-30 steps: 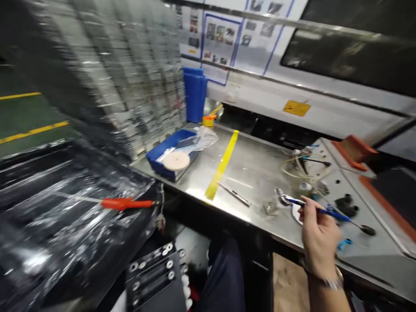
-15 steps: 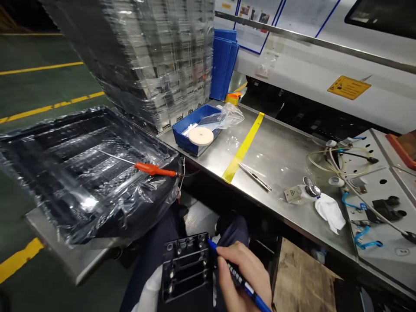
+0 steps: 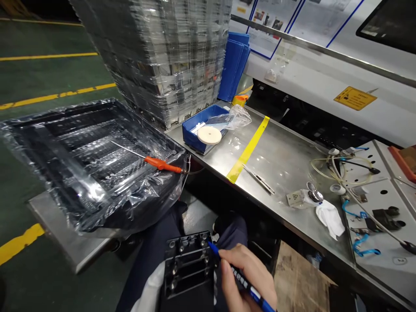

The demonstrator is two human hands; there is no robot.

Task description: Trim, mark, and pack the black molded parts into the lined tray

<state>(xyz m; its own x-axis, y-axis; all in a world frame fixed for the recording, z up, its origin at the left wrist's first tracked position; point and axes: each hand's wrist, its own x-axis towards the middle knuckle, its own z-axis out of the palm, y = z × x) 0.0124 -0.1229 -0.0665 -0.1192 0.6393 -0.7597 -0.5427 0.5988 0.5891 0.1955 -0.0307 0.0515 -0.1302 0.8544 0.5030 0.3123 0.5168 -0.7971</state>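
Marker (image 3: 242,281) is pinched by R hand (image 3: 249,269), tip near blk part (image 3: 190,279); L hand (image 3: 152,284), white-gloved, beside part, grip cannot be told.

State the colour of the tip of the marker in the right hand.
The marker's tip is blue, seen best in the head view.

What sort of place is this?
Probably a factory workstation: there's a metal workbench, yellow floor lines and a yellow warning label.
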